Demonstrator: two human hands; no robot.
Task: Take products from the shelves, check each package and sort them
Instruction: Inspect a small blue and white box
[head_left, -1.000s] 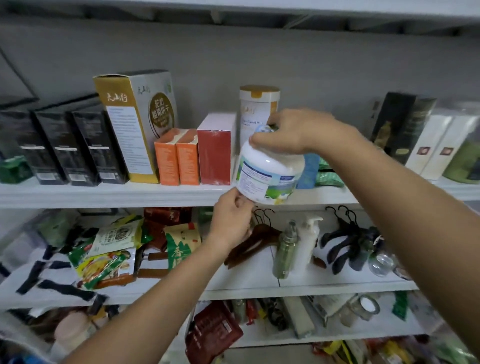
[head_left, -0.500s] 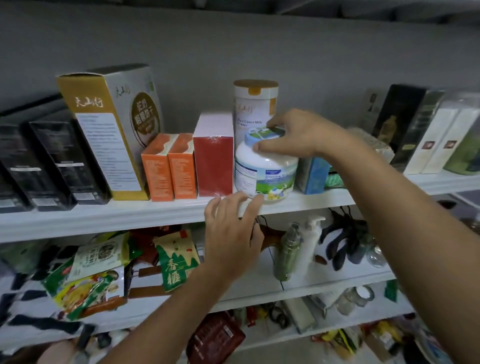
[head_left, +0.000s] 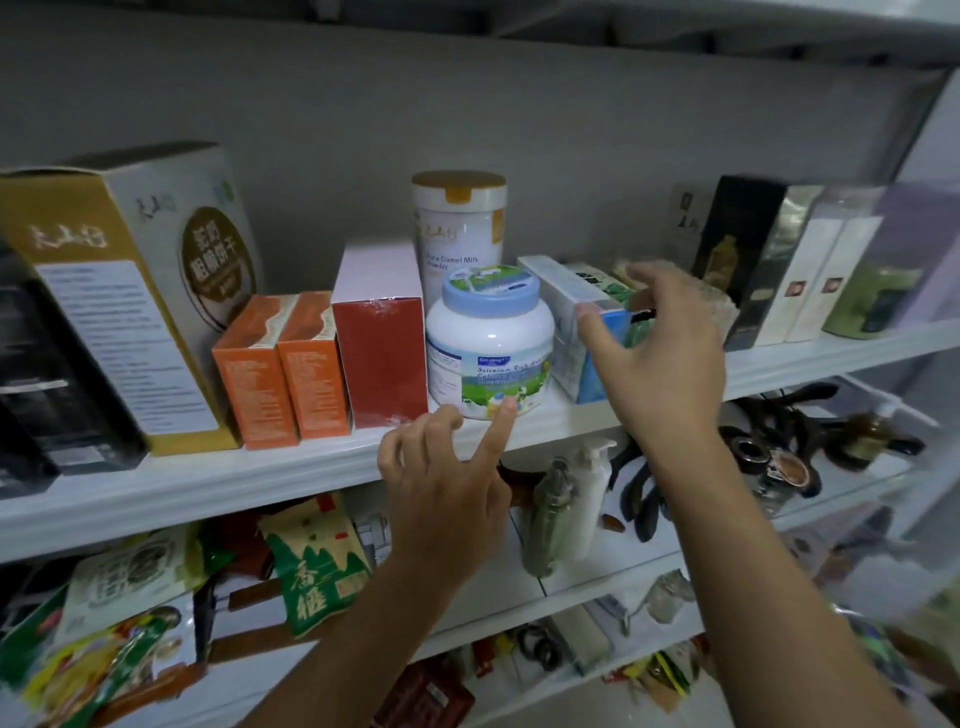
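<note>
On the upper shelf, a red box stands just left of the upright milk powder jar. Below the jar, the left hand, unclenched, touches its base with a forefinger. Right of the jar, the right hand is spread, grasping nothing.

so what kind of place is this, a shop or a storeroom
Most likely a stockroom or storage corner, not a tidy shop floor. Plain white shelves carry unrelated goods side by side: a milk powder jar and orange boxes above, loose snack bags and a pump bottle below.
</note>
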